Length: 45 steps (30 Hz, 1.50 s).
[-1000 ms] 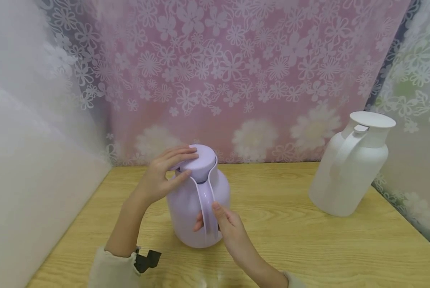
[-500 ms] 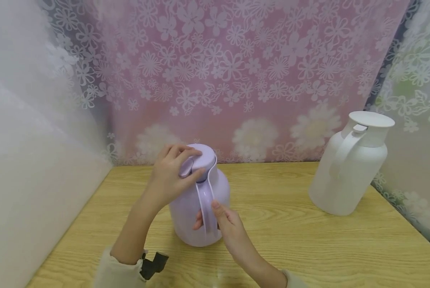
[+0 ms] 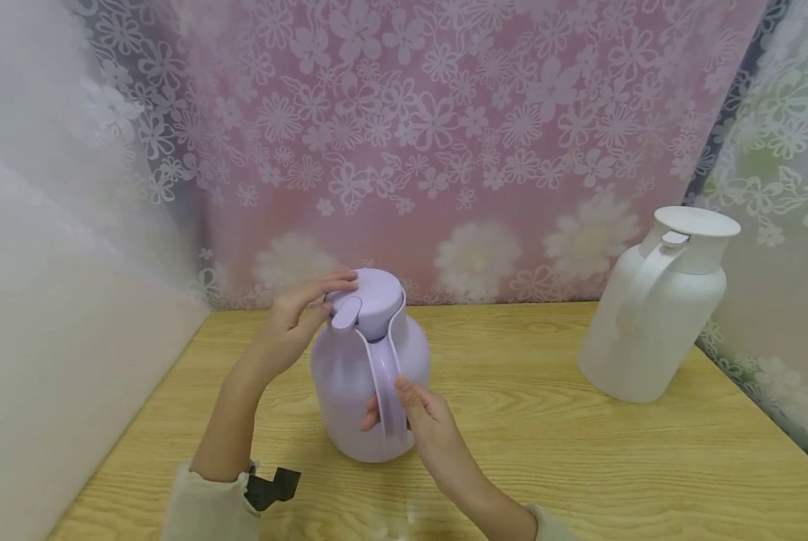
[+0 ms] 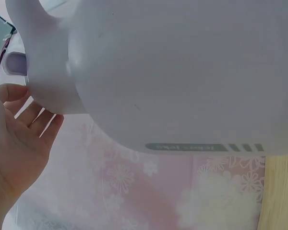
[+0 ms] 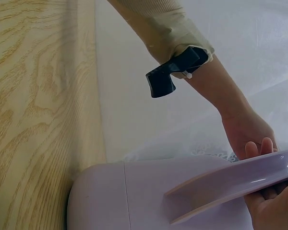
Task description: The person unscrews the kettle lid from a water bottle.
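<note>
A light purple jug stands on the table, its round lid on top and the lid's tab pointing front-left, beside the handle. My left hand holds the lid's left edge, fingers across its far side and thumb near the tab. In the left wrist view, that hand has its fingertips bent against the jug's neck. My right hand grips the handle, thumb along its outer side. The right wrist view shows the handle with right-hand fingers behind it.
A white jug stands at the right rear of the wooden table. Behind the table hangs a pink flowered curtain, and a pale wall runs along the left.
My left hand moved right over the lid, then back to its left edge. The tab, mostly covered at first, now shows farther right, nearer the handle. My right hand stays on the handle.
</note>
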### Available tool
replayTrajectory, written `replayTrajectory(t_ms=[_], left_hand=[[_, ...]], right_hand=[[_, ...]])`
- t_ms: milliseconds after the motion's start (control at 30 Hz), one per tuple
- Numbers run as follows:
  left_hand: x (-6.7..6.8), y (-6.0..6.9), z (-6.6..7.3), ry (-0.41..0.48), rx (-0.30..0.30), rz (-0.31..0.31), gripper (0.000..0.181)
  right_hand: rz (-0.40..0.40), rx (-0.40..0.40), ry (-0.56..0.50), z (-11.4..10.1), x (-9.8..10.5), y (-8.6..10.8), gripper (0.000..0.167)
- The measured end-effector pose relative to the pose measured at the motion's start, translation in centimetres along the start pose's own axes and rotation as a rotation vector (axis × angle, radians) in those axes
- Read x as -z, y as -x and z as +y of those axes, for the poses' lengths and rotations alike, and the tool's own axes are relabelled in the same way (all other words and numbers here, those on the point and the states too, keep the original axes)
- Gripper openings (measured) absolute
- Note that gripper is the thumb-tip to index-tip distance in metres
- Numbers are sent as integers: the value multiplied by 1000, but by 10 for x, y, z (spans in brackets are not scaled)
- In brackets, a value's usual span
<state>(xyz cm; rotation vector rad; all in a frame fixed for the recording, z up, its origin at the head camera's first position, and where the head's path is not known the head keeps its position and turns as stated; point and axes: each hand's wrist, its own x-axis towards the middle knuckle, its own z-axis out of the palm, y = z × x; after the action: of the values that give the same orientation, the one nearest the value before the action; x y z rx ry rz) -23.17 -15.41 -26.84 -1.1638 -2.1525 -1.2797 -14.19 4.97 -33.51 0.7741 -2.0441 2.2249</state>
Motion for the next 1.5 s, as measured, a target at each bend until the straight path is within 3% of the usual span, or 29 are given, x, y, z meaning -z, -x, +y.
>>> replayTrajectory(t_ms=[233,333,567,667,833,1033,1233,1367,1500], left_hand=[[-1,1,8,-101,8,5,29],[-5,1,7,-179,6,56,29],[-18,-2,12,-329,-76,205,31],[-23,-4,16,-381,-69,251,31],[-29,-10,26,-445,-2,275,34],[-34,-19,36,-542,104,233,36],[-40,-27,43,-651,133,223,37],[-43,-26,42,-638,143,250,38],[-42,-19,37,-515,210,272,53]], right_hand=[[1,-17,11,-2,1,1,48],[3,-20,13,-2,2,0,49],[11,-18,6,0,1,0,49],[10,-13,8,0,1,0,48],[7,-12,-6,0,0,0,48],[8,-11,-15,-1,0,0,48],[8,-22,-12,-1,1,0,48],[2,-5,-11,0,1,0,48],[0,-14,-13,2,0,0,48]])
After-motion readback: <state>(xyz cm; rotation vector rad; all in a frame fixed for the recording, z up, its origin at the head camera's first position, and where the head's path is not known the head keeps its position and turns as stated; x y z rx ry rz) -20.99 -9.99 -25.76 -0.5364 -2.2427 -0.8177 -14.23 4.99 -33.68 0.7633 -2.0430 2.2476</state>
